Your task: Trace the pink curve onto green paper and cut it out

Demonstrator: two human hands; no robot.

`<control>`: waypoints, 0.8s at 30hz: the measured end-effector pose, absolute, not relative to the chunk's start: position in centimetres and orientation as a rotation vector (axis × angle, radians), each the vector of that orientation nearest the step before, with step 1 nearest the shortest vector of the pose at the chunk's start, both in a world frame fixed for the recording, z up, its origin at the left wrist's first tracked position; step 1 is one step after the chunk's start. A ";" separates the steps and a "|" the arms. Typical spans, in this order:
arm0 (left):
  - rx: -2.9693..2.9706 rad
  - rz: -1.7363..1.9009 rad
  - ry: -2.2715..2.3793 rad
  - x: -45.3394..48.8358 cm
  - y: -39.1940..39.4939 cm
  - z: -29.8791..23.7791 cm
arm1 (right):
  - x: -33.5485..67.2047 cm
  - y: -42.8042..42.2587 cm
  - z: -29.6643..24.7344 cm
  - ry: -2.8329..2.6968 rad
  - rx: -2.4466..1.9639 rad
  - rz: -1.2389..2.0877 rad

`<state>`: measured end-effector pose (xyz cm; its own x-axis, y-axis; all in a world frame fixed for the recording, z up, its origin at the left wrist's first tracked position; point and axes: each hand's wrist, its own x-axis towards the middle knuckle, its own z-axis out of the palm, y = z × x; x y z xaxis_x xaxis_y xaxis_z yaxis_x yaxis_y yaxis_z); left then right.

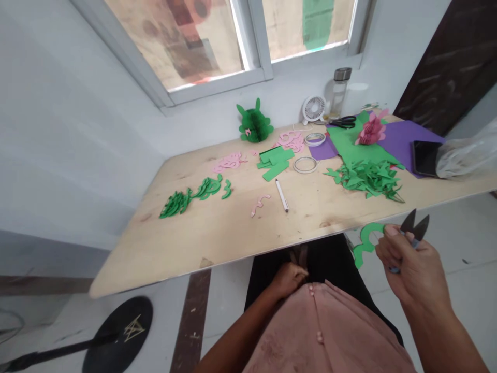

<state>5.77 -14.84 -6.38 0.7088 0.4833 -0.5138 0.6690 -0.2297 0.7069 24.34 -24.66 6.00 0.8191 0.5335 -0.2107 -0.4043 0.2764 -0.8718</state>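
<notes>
My right hand (pixel 413 267) is raised beyond the table's front edge, closed around scissors (pixel 417 228) whose dark blades point up and stand apart. Between its thumb and finger it also pinches a wavy green paper strip (pixel 365 241). My left hand (pixel 289 280) lies in my lap with the fingers curled, near a brown band; what it holds, if anything, is hidden. A pink wavy paper strip (pixel 259 205) lies beside a white pen (pixel 282 196) on the wooden table (pixel 233 233). A heap of green paper scraps (pixel 368 178) lies nearest the right hand.
Cut green curves (pixel 176 203) and pink pieces (pixel 229 162) lie at left. Folded green strips (pixel 275 161) and tape rolls (pixel 305 165) sit mid-table. Behind stand a green paper animal (pixel 256 126), a fan (pixel 313 109) and a bottle (pixel 338 96). A phone (pixel 425 158) lies at right.
</notes>
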 end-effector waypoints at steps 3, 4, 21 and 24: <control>1.849 -0.131 0.799 6.4 -15.1 -3.2 | 24.7 -25.1 5.9 -0.121 -1.145 0.615; 1.833 -0.078 0.749 7.3 -14.8 -1.8 | 24.8 -25.2 6.0 -0.122 -1.147 0.603; 1.260 0.422 0.572 15.9 -12.8 4.5 | 26.0 -23.3 5.9 -0.139 -1.056 0.633; 1.127 0.383 0.525 13.8 -14.6 4.8 | 25.1 -22.2 5.4 -0.172 -1.062 0.690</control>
